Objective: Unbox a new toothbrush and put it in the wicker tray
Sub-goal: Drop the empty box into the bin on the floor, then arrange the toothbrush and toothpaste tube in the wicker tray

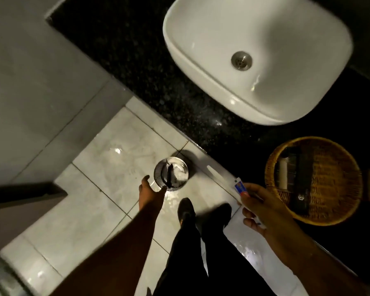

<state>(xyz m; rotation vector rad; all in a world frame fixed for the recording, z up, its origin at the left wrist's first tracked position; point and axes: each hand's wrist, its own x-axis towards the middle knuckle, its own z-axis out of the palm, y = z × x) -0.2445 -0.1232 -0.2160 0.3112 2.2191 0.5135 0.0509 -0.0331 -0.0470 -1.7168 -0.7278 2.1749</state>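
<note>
While the right hand point(259, 201) grips a toothbrush point(222, 178), its fingers point(251, 223) are curled closed around the handle end, where a small blue and red label shows by the thumb. The pale, blurred shaft of the toothbrush points away up and to the left, above the edge of the dark speckled bench point(137, 60). Just beside that hand, to its right, the round wicker tray point(273, 167) sits on the bench with some dark items and a pale tube-like thing in it — too dim to name. A white basin point(201, 39) stands farther back on the bench.

The left hand point(151, 193) reaches down over the tiled floor point(107, 146), fingers loosely spread and holding nothing, its tips just at the rim of a small metal bin point(158, 174) with crumpled white and dark scraps inside. Dark trouser legs and shoes show below — between the two arms.
</note>
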